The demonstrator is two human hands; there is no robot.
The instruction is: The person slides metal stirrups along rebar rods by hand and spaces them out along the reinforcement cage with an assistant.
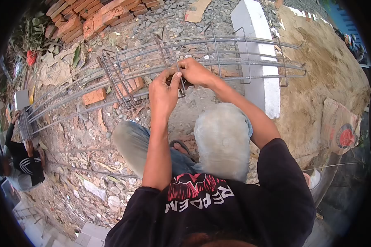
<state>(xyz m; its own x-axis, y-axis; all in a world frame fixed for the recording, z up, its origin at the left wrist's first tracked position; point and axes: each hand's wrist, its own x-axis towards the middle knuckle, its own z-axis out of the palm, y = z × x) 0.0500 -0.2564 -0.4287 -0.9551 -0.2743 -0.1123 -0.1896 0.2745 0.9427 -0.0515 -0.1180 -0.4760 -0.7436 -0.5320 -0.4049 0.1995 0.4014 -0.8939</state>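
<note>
A long rebar cage (230,61) runs across the view, its ribbed bars threaded through square steel stirrups. Both hands meet at one rebar stirrup (182,94) near the middle of the cage. My left hand (162,92) is closed, thumb up against the stirrup where it crosses a long bar. Close beside it, my right hand (195,73) is closed too, with its fingers bent down toward the same crossing. What lies between the right fingertips is hidden. Several more stirrups (117,78) stand bunched on the bars to the left.
A white block (257,88) supports the cage's right end. At far left, a person (25,160) crouches by stacked stirrups (25,123). Loose bricks (94,97) lie on rubble beneath; a brick pile (99,16) stands behind. A paper sack (339,125) and a bucket (315,179) are at right.
</note>
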